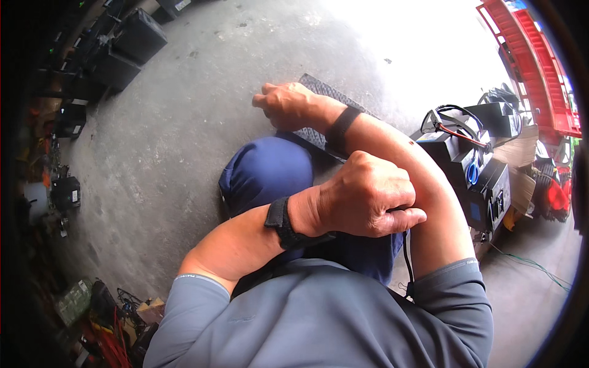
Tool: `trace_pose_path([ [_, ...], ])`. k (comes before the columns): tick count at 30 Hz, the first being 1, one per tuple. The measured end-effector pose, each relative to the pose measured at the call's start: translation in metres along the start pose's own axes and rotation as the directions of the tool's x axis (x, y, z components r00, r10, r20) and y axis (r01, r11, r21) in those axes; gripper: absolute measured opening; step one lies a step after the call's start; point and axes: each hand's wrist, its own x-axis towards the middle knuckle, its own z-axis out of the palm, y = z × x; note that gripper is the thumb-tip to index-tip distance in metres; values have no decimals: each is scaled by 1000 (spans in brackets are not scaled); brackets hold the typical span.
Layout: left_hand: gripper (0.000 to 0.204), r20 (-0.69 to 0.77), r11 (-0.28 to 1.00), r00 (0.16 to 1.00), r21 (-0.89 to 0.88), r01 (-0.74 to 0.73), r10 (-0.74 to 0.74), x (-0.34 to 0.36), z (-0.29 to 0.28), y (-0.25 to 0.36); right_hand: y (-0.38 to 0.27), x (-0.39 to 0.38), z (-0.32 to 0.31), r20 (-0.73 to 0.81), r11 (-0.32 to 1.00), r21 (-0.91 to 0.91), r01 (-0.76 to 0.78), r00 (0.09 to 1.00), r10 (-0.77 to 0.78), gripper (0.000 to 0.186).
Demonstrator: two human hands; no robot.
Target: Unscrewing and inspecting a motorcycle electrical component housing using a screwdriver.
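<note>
here, right hand [285, 104] fisted, right forearm [423, 168] between fisted left hand [370, 195] and black boxes [492, 183]

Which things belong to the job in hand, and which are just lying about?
Likely the job:
- grey textured flat panel, near bare right hand
- curled bare left hand, nothing visible inside

Apparently lying about:
- black rectangular boxes
- blue-handled scissors
- red slatted frame

My right grip [285, 104] is ahead of my knee [267, 172], a panel [332, 93] beneath that wrist [343, 126]; my left grip [371, 196] is beside my right forearm [438, 214]. Boxes [491, 190] stand right, scissors [472, 173] and cable [469, 138] among them; more boxes [140, 37] edge the floor [184, 104] at left.
</note>
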Motion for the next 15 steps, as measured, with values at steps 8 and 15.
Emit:
trace_pose_path([
  [8,27,-3,1000,1000,13,15,-15,0,0,-1,1,-3,-1,21,995,77,-66,998,65,26],
  [15,28,0,999,1000,19,29,-29,-1,-1,1,1,-1,-2,87,998,-5,-64,994,65,29],
])
